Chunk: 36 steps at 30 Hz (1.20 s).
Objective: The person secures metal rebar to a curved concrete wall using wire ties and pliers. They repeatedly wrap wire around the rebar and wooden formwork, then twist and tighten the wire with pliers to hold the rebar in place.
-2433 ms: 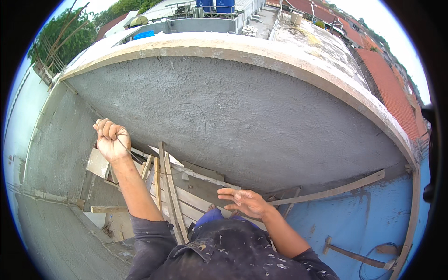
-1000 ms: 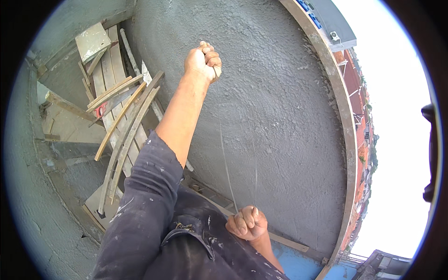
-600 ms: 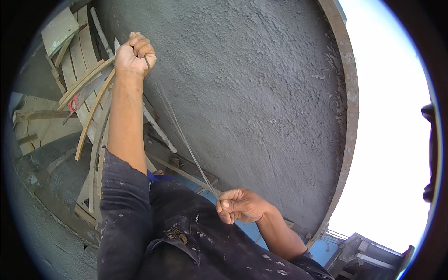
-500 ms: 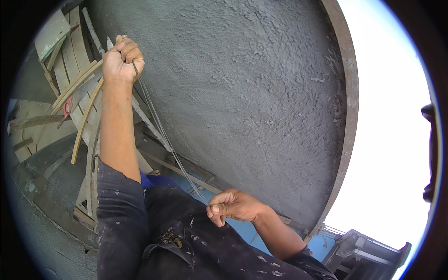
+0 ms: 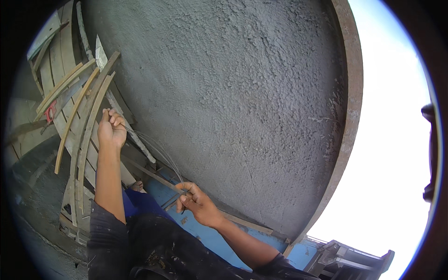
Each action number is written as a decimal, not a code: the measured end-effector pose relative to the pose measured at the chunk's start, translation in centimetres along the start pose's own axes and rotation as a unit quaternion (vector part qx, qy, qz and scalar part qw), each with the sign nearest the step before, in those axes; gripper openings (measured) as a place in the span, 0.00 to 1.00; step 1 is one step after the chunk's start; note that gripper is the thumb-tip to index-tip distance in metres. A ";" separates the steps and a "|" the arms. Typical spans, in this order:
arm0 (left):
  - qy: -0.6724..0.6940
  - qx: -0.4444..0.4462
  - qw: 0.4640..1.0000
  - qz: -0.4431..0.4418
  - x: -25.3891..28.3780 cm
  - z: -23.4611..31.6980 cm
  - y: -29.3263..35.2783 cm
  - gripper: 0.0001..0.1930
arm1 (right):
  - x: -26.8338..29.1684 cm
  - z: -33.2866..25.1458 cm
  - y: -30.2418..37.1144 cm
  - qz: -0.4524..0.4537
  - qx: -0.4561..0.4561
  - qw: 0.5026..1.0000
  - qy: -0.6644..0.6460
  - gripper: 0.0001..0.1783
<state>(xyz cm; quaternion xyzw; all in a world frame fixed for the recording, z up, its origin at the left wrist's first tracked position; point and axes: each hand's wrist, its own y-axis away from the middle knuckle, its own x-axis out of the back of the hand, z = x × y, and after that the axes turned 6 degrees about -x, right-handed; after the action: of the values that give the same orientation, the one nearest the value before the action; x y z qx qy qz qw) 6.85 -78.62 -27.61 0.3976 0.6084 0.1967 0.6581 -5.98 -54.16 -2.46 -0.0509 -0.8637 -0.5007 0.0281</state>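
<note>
Several thin grey strands, wire or string (image 5: 161,149), run between my two hands in a loose, bowed bundle. My left hand (image 5: 112,129) is closed on their upper end, in front of long thin wooden strips (image 5: 88,126). Lower and to the right, my right hand (image 5: 199,206) pinches the other end between thumb and fingers, with a short dark end poking out below. It is in front of the lower part of a rough grey plastered wall (image 5: 242,107).
A saw with a red handle (image 5: 50,112) lies among planks and strips at the left. A pale pole (image 5: 143,148) leans beside the wall. A wooden board (image 5: 353,93) edges the wall at right. Below are a blue surface (image 5: 224,237) and a dark wooden structure (image 5: 347,259).
My left hand has come down a long way toward my right hand, which has moved slightly left and up. The strands were taut and straight; now they are slack and bowed.
</note>
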 end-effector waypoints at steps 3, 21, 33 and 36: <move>0.012 0.014 0.998 0.059 3.9 -0.3 -0.5 0.09 | -0.2 0.2 -0.5 0.010 -0.010 0.995 0.095 0.24; -0.415 0.263 0.870 0.048 11.8 -1.4 11.4 0.21 | 1.2 3.8 -4.8 -0.014 0.024 0.804 0.593 0.16; -0.272 0.269 0.924 0.008 18.4 3.8 7.5 0.04 | 0.4 5.1 -5.7 -0.018 0.025 0.933 0.357 0.17; -0.341 0.134 0.929 -0.053 16.7 4.6 7.7 0.07 | 0.8 5.8 -6.9 0.109 -0.097 0.963 0.228 0.15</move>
<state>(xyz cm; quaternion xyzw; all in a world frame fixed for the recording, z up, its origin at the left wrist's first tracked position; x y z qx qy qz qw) 16.05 -62.86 -32.78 0.4919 0.3885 -0.0692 0.7761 -7.54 -52.49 -11.21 -0.0316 -0.7709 -0.5743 0.2737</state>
